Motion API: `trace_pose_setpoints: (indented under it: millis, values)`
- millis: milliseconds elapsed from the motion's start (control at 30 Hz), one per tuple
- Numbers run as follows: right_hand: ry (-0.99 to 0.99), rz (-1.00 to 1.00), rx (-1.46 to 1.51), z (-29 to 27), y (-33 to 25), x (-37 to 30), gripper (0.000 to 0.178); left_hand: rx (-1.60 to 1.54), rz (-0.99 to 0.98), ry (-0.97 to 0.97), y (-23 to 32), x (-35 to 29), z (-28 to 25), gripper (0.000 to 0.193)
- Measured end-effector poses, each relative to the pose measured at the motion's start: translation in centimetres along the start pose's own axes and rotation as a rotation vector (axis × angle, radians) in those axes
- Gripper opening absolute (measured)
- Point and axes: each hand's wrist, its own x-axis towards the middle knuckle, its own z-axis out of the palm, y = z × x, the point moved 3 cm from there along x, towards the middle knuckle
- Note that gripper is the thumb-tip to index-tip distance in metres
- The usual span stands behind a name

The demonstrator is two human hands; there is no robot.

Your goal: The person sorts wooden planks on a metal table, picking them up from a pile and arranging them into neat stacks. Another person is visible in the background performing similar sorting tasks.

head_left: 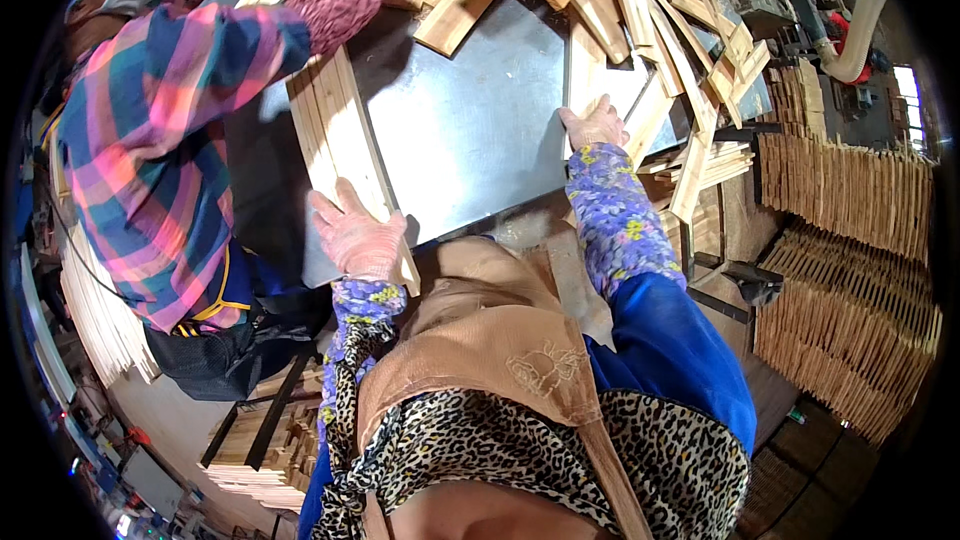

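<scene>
Right up close, a spotted cloth and a brown apron, then farther up the left hand, fingers spread out on pale wood strips on the left of the shiny tabletop, and the right hand on a pale board on the right, can't tell if gripping.

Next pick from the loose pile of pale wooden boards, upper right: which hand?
Right, probably. The right hand sits at the edge of that loose pile of boards; the left hand is across the grey metal tabletop, at the long pale wooden strips.
</scene>
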Motion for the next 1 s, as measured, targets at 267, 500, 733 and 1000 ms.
trace_pose_setpoints:
  millis: [267, 500, 733, 1000]
  values:
    - [-0.363, -0.244, 0.379, 3.5, 6.3, -14.4, 0.089, 0.058, -0.099, 0.008, 0.2, 0.2, -0.9, 0.112]
    - [-1.323, -0.149, 1.159, -2.6, 16.9, -16.8, 0.073, -0.516, 0.119, 0.202, -5.5, 1.8, 3.6, 0.119]
    - [-1.39, -0.496, 1.171, 2.4, 4.5, -16.6, 0.076, -2.272, -0.11, -0.673, -3.3, -3.6, 0.5, 0.089]
    - [-1.417, -0.57, 1.297, 6.7, -8.1, -24.4, 0.076, -2.528, -0.305, -0.53, -5.4, -3.5, 7.8, 0.063]
